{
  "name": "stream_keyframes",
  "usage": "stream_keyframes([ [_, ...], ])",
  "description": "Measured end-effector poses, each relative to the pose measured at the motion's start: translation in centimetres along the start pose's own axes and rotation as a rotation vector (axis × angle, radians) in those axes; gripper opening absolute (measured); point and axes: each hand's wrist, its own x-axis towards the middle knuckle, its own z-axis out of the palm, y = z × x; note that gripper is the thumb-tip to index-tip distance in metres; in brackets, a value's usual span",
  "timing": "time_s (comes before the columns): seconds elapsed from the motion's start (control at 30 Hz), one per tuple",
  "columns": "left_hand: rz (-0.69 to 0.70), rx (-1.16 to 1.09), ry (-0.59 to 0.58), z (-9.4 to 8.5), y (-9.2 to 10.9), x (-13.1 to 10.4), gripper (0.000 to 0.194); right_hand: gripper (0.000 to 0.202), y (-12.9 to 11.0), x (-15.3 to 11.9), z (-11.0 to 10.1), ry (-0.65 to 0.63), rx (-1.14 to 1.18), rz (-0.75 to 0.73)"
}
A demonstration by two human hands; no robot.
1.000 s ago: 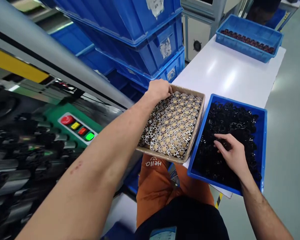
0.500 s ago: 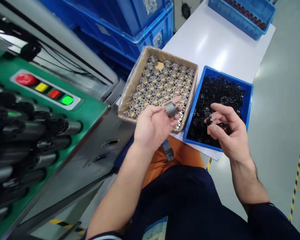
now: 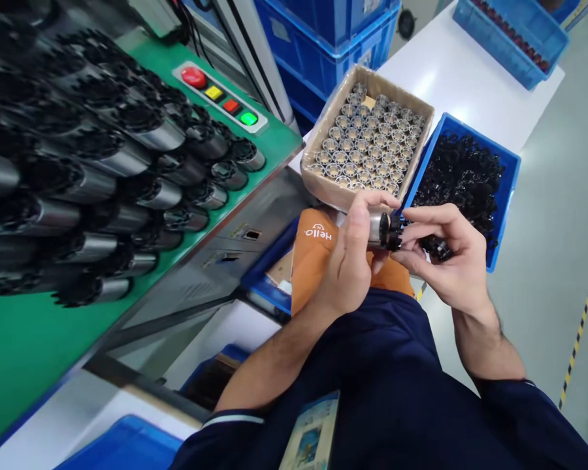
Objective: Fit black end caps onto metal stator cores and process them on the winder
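Observation:
My left hand (image 3: 355,251) is closed around a shiny metal stator core (image 3: 376,228), held sideways above my lap. At the core's right end, the fingertips of my right hand (image 3: 445,254) pinch a toothed black plastic end piece (image 3: 396,233). Whether that piece is seated on the core or only held against it, I cannot tell. A second black plastic piece (image 3: 436,248) sits in the curl of my right fingers. Just beyond my hands stands a cardboard box (image 3: 318,186) with rows of bare stator cores (image 3: 367,140); a blue bin (image 3: 492,258) beside it holds a heap of black plastic pieces (image 3: 458,176).
At left, many cores with black ends (image 3: 147,189) stand on a green machine table (image 3: 24,339) with a button panel (image 3: 220,98). Blue crates (image 3: 333,65) are stacked behind the box. Another blue bin (image 3: 512,42) is on the far white table (image 3: 421,52).
My hands have come together: the core in my left hand now meets the black end piece in my right fingers. The view has turned left, showing more of the green table.

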Motion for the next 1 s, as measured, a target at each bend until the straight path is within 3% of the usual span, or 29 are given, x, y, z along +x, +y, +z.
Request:
stream_keyframes([
  [0.2,0.053,0.112,-0.047,-0.3,0.4,-0.8,0.068,0.042,-0.8,-0.3,0.1,-0.049,-0.030,-0.030],
  [0.3,0.025,0.140,-0.008,-0.7,0.2,-0.5,0.066,0.042,-0.4,0.0,-0.1,-0.068,-0.071,-0.037],
  [0.4,-0.034,0.129,0.027,-1.0,-0.1,0.2,0.063,0.042,0.5,0.6,-0.4,-0.096,-0.137,-0.144],
  [0.5,-0.113,0.093,-0.002,-1.1,-0.6,1.0,0.067,0.036,1.4,1.0,-0.5,-0.123,-0.175,-0.212],
  [0.6,-0.162,0.031,-0.043,-1.3,-1.6,1.9,0.076,0.035,2.1,1.0,-0.6,-0.109,-0.214,-0.105],
  [0.73,-0.212,-0.018,0.010,-1.4,-2.7,2.7,0.075,0.039,2.8,1.0,-0.8,-0.099,-0.213,-0.061],
  [0.83,-0.200,0.011,0.003,-1.3,-2.7,2.9,0.075,0.043,3.4,1.1,-0.9,-0.116,-0.161,-0.100],
  [1.0,-0.216,-0.015,-0.081,-1.7,-2.2,2.5,0.063,0.037,4.6,1.3,-0.9,-0.079,-0.072,0.001],
])
